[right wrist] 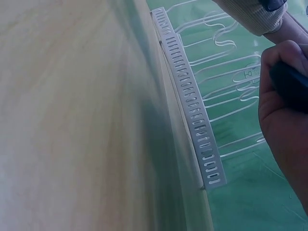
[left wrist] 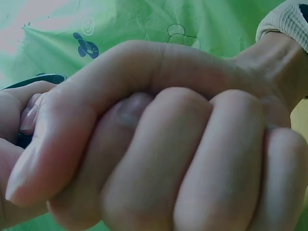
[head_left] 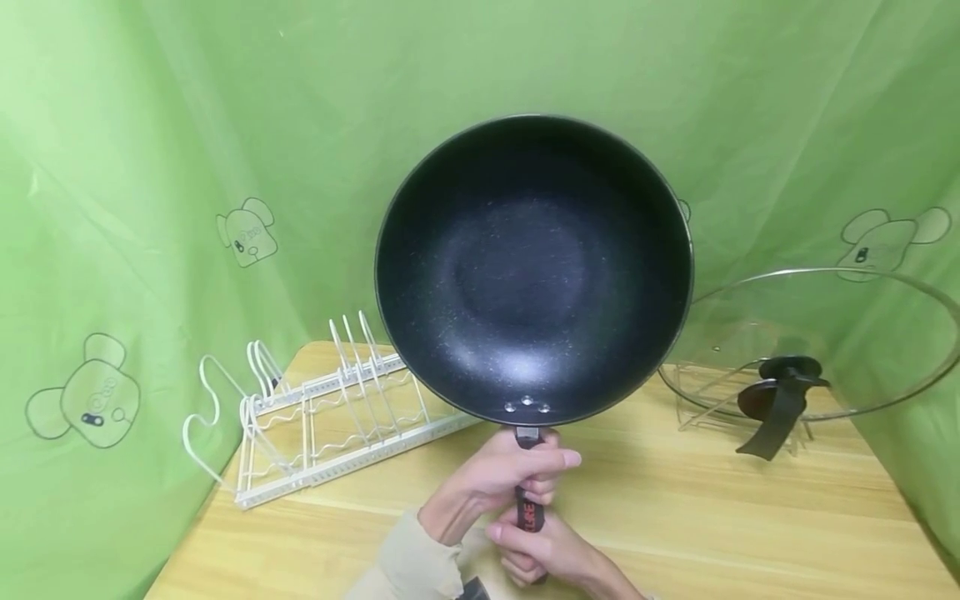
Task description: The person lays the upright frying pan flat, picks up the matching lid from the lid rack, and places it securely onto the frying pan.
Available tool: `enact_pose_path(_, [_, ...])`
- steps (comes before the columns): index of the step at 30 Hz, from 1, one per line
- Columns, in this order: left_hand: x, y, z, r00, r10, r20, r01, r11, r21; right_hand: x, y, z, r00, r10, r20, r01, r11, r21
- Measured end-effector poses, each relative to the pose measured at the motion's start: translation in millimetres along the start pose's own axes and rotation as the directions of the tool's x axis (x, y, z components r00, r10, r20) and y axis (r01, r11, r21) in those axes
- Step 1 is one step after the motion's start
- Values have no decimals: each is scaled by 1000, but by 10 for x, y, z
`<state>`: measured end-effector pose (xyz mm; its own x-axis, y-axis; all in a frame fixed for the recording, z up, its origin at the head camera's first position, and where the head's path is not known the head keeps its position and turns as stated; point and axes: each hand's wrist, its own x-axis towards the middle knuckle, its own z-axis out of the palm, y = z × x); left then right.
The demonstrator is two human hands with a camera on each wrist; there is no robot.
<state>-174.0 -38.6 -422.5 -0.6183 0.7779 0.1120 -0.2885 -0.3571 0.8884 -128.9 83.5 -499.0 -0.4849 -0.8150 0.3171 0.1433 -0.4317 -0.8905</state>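
Note:
A black wok [head_left: 525, 267] is held up over the table, its dark inside facing the head camera and its handle [head_left: 529, 513] pointing down. My left hand [head_left: 510, 475] grips the handle just under the wok's rivets, thumb lying across it. Lower on the same handle, my right hand [head_left: 547, 546] wraps its fingers round the end. Red lettering shows between the two hands. Curled fingers [left wrist: 183, 154] fill most of the left wrist view. At the right edge of the right wrist view, the right hand [right wrist: 279, 115] surrounds the dark handle end [right wrist: 290, 86].
On the left of the wooden table [head_left: 675, 517] stands a white wire rack [head_left: 322, 458] with upright dividers. A glass lid [head_left: 900, 342] with a black knob rests on a small wire stand [head_left: 690, 408] at right. Green sheeting [head_left: 480, 58] surrounds the table.

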Motion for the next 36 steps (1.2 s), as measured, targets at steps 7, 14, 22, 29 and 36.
enact_pose_path(7, [4,14,2,1000,3,-3,-3,1000,17,14,-20,-27,1000,-1,29,1,1000,3])
enact_pose_path(14, [-10,-4,16,997,-58,-53,58,998,15,25,-4,-49,996,-5,91,2,1000,24])
enact_pose_path(22, [-37,6,24,997,-43,-59,45,998,32,-10,-32,-41,999,30,16,-29,995,-95])
enact_pose_path(29, [-40,19,34,998,-42,-49,43,999,25,-51,-117,-63,994,107,28,-96,960,-263])
enact_pose_path(36, [-48,25,44,996,-27,-84,31,998,50,-187,-247,-175,966,255,42,-212,876,-434])
